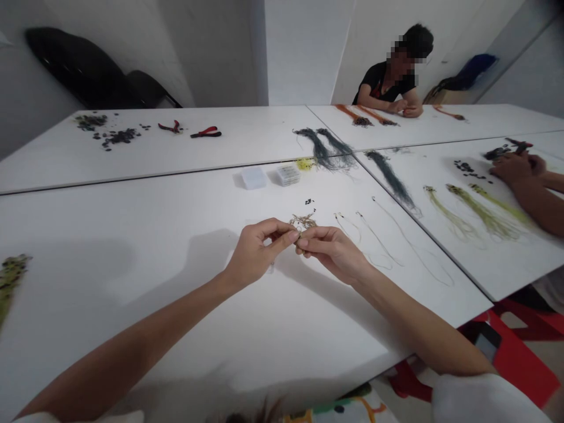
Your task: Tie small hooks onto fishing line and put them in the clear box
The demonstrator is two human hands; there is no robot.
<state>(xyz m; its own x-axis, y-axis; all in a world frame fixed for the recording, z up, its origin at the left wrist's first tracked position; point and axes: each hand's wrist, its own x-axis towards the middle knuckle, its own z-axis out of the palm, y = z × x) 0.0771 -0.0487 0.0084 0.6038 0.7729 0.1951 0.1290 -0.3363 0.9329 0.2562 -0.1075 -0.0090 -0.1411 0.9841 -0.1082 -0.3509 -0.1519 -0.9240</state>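
Note:
My left hand (259,249) and my right hand (332,249) meet above the white table, their fingertips pinched close together. Between them is a thin yellowish cord (299,230), of which only a small loop shows; the rest is hidden by my fingers. Just beyond my fingertips lies a pile of small tan pieces (304,220), with a few tiny black pieces (309,201) behind it. To the right of my right hand, several thin pale cords (379,235) with dark ends are laid out on the tabletop.
Two small plastic boxes (254,178) stand ahead, near yellow bits (305,164) and dark green cord bundles (324,147). Red-handled pliers (205,133) and dark pieces (118,137) lie at the back left. At right, a co-worker's hands (517,164) are near yellow-green bundles (484,211). Another person (396,76) sits opposite.

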